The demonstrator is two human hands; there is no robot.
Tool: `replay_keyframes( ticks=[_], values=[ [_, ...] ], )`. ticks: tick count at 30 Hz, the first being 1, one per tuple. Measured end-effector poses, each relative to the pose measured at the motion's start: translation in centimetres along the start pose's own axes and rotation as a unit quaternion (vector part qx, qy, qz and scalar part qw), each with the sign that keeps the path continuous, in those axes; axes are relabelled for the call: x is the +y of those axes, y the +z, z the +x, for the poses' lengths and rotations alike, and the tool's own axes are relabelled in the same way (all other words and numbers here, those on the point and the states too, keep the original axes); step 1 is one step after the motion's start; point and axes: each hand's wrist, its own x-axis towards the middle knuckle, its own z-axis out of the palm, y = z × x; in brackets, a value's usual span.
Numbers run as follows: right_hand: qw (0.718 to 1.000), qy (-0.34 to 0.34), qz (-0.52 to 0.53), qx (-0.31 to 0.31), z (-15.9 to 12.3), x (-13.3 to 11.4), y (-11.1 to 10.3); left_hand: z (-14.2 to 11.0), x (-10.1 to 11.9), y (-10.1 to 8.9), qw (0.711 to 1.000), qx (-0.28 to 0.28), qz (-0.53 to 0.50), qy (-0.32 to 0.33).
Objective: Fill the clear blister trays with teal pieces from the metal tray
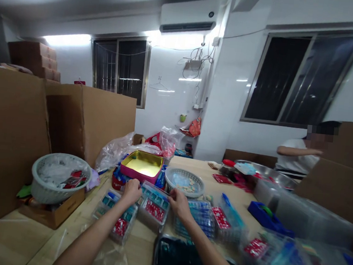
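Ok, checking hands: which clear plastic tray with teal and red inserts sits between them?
The clear tray between the left hand and right hand, its corner touching the right; the similar tray lies left, below the left hand.

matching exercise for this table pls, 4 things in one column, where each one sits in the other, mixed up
Things
1. Pink metal tin with a yellow inside
2. Round pale grey perforated plastic basket
3. Clear plastic pack with a red label
4. Dark blue tape dispenser

Places
A. Between the left hand and right hand
B. On a brown cardboard box
C. Near the right edge of the wooden table
D. At the table's far end, beyond the hands

Pairs: 1-D, 2-B, 3-A, 4-C
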Motion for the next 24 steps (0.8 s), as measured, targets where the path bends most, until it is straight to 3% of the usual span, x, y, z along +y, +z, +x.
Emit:
replay_keyframes(
  ticks=[7, 11, 14, 16, 18, 21, 24],
  values=[
    [0.995, -0.02, -0.091, 0.019, -1.5, -1.2, 0.3, -1.8, 1.3, -1.1, 0.998, 0.023, 0.051, 0.026],
    [0.996, -0.07, -0.061, 0.018, -4.8, -3.3, 0.0, -4.7, 0.4, -3.3, 0.997, 0.052, 0.04, 0.045],
    [0.987, -0.127, -0.004, -0.094, -9.9, -5.2, 1.1, -8.6, -1.3, -4.9, 0.995, 0.071, 0.002, 0.075],
    [0.963, -0.156, -0.005, -0.219, -14.1, -6.5, 2.4, -12.2, -2.6, -5.6, 0.992, 0.086, -0.038, 0.089],
    [0.938, -0.184, -0.02, -0.294, -17.9, -7.6, 4.1, -16.1, -3.9, -6.0, 0.991, 0.082, -0.07, 0.074],
    [0.936, -0.211, -0.03, -0.281, -21.3, -8.9, 6.5, -21.8, -6.0, -5.6, 0.994, 0.065, -0.086, 0.016],
    [0.948, -0.222, -0.051, -0.22, -21.7, -9.6, 8.5, -26.2, -7.9, -4.6, 0.992, 0.064, -0.102, -0.035]
  ],
)
